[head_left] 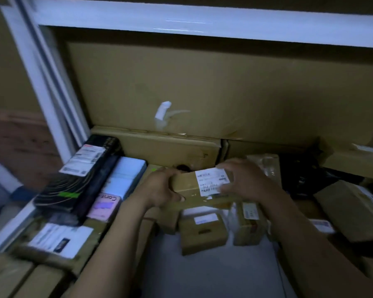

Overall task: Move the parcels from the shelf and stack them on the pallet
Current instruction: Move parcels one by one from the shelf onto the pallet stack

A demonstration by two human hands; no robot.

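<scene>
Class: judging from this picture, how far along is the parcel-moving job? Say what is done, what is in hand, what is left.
Done: cannot tell; no pallet is in view. In hand: the left hand and right hand grip a small labelled cardboard box above the shelf. Left: many parcels lie there, such as the long black box, the pink parcel and a small brown box.
</scene>
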